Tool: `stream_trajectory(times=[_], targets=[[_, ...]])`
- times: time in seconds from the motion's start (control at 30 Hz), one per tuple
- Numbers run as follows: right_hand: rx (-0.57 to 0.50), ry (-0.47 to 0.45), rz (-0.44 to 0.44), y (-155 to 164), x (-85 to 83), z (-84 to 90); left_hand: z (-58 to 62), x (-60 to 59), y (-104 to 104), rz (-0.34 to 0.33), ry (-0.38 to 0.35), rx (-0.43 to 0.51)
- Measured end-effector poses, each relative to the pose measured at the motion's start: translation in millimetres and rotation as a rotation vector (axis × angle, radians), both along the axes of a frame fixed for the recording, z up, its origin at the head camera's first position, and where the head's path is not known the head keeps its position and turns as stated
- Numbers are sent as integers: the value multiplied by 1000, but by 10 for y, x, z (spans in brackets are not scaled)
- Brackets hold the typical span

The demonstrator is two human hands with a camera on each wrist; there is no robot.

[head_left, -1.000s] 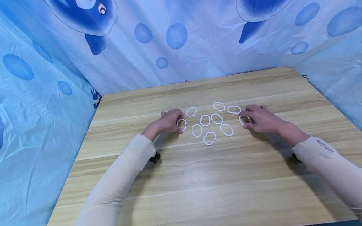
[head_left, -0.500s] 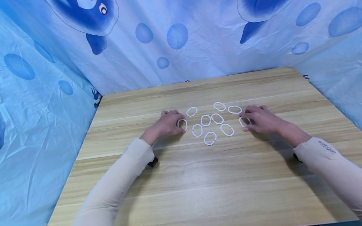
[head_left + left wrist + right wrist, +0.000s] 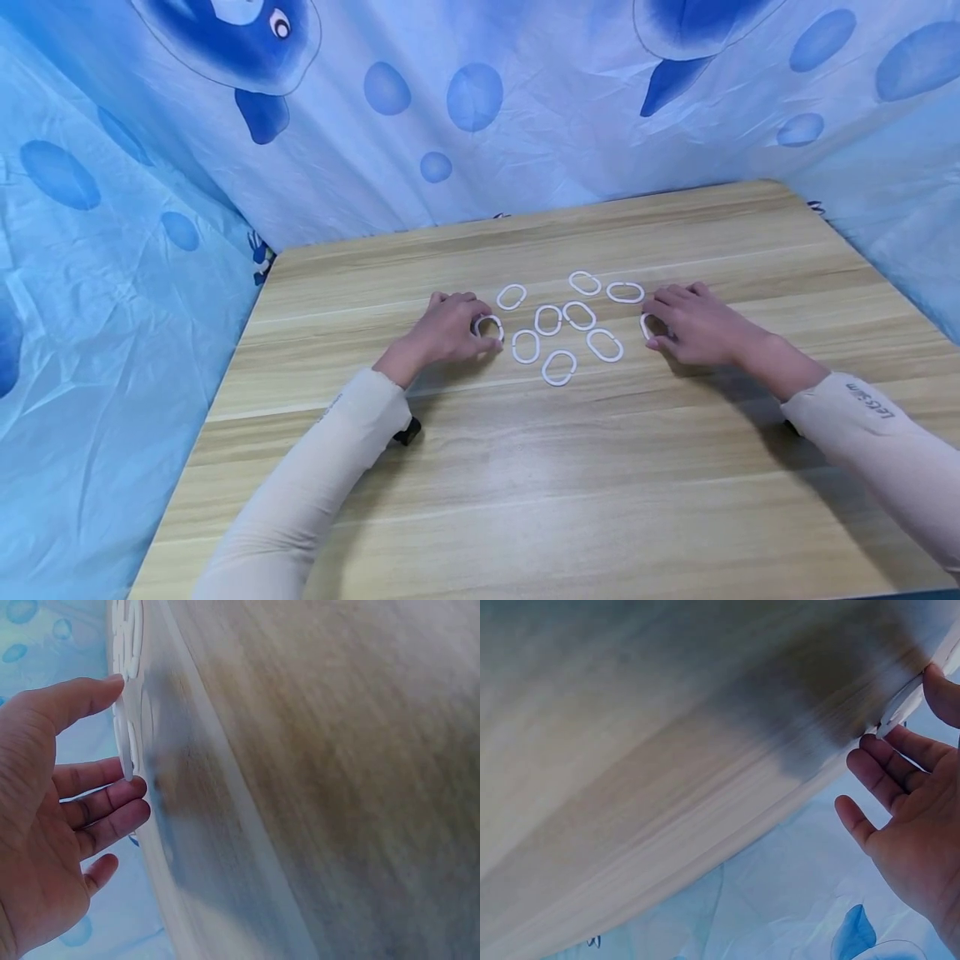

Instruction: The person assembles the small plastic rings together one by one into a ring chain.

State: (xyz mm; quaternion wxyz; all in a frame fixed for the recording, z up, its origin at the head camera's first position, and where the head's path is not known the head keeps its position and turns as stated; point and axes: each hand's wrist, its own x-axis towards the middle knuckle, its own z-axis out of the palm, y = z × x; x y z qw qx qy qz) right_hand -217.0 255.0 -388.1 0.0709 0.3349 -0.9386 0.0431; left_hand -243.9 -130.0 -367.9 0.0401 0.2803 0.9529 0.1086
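Several white oval rings [image 3: 558,367] lie in a loose cluster on the wooden table [image 3: 525,500]. My left hand [image 3: 486,328] is at the cluster's left edge, thumb and fingers pinching one ring [image 3: 495,322]; the left wrist view shows that ring [image 3: 124,727] between thumb tip and fingers. At the cluster's right edge my right hand [image 3: 649,325] holds another ring [image 3: 644,327], mostly covered by the fingers. In the right wrist view this ring [image 3: 898,711] sits between thumb and fingertips.
Blue printed cloth [image 3: 465,100] hangs behind the table and along both sides [image 3: 90,333]. The table's left edge [image 3: 217,392] meets the cloth. Bare wood stretches between the rings and the near edge.
Both hands stay at their rings. The right hand's fingers now cover more of its ring than a second ago.
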Motion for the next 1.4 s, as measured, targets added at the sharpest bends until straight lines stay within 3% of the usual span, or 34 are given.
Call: stream_trajectory(times=[0.43, 0.63, 0.87, 1.0, 1.27, 1.4], targets=[[-47, 78, 20, -14, -36, 25, 25, 30, 29, -16, 43, 44], [-182, 5, -40, -62, -76, 66, 8, 60, 56, -41, 113, 88], [-371, -27, -51, -188, -129, 139, 6, 92, 97, -54, 133, 161], [-494, -103, -46, -306, -164, 172, -7, 108, 119, -54, 128, 195], [-725, -357, -144, -615, -147, 301, 18, 138, 164, -60, 136, 235], [-809, -435, -176, -743, -118, 373, 10, 151, 184, -67, 156, 250]])
